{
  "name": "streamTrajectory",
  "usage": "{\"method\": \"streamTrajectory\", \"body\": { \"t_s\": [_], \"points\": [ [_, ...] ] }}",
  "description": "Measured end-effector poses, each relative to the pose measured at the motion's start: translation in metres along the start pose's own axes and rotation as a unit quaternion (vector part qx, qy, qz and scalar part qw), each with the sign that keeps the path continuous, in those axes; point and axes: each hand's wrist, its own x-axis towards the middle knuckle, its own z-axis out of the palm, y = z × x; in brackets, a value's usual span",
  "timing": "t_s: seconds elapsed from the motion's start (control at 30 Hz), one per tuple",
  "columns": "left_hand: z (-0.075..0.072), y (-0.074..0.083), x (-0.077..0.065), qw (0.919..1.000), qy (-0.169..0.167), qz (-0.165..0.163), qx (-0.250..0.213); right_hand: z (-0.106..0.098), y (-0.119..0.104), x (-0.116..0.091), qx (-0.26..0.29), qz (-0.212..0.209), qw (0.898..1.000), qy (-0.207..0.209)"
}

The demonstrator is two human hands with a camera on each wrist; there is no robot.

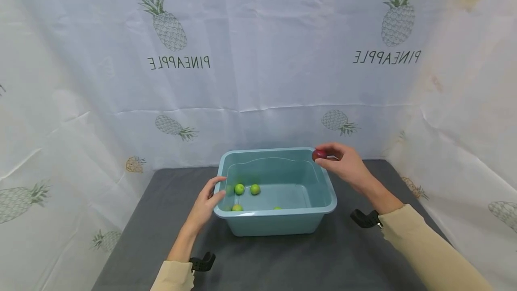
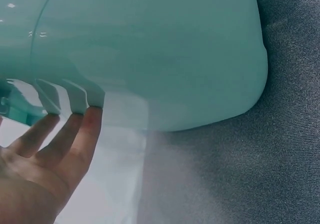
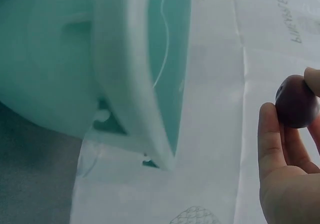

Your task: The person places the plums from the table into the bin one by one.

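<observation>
A light blue plastic basin [image 1: 270, 223] stands on the dark grey tabletop. Inside it lie several small round green fruits [image 1: 255, 189], mostly toward the left. At the basin's left rim is my left hand [image 1: 206, 201]; in the left wrist view its fairly straight fingers [image 2: 82, 139] touch the outer wall with their tips. My right hand [image 1: 345, 165] pinches a dark red plum [image 1: 319, 155] between thumb and fingers, held up at the basin's far right corner. In the right wrist view the plum [image 3: 296, 103] is in the fingertips, off to the side of the basin's rim.
A dark grey cloth [image 1: 169, 201] covers the table. Pale curtains [image 1: 274, 57] printed with pineapples hang behind it and along both sides. Each wrist wears a black strap [image 1: 365, 218] below a beige sleeve.
</observation>
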Motion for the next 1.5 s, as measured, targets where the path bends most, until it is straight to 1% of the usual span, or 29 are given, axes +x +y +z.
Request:
{"method": "streamTrajectory", "body": {
  "t_s": [0.13, 0.27, 0.47, 0.8, 1.03, 1.3, 1.5],
  "points": [
    [-0.001, 0.001, 0.0, 1.0, -0.001, 0.002, -0.002, 0.003, -0.004, 0.003, 0.007, -0.011, 1.0, -0.001],
    [-0.001, 0.003, 0.0, 0.9999, -0.001, -0.009, -0.006, 0.008, -0.009, 0.007, 0.024, -0.02, 0.999, -0.01],
    [-0.001, 0.002, 0.0, 0.9999, -0.001, -0.015, -0.008, 0.018, -0.018, 0.013, 0.043, -0.017, 0.998, -0.03],
    [-0.003, -0.001, -0.002, 0.9999, -0.007, -0.009, -0.01, 0.038, -0.028, 0.022, 0.042, -0.019, 0.998, -0.049],
    [-0.004, -0.001, 0.001, 0.9999, -0.006, -0.007, -0.008, 0.05, -0.033, 0.032, 0.048, -0.029, 0.996, -0.07],
    [-0.004, -0.001, 0.002, 0.9999, -0.008, -0.007, -0.009, 0.064, -0.037, 0.045, 0.044, -0.014, 0.996, -0.079],
    [-0.005, -0.002, 0.002, 0.9999, -0.008, -0.009, -0.01, 0.074, -0.035, 0.056, 0.039, -0.015, 0.996, -0.082]
  ]
}}
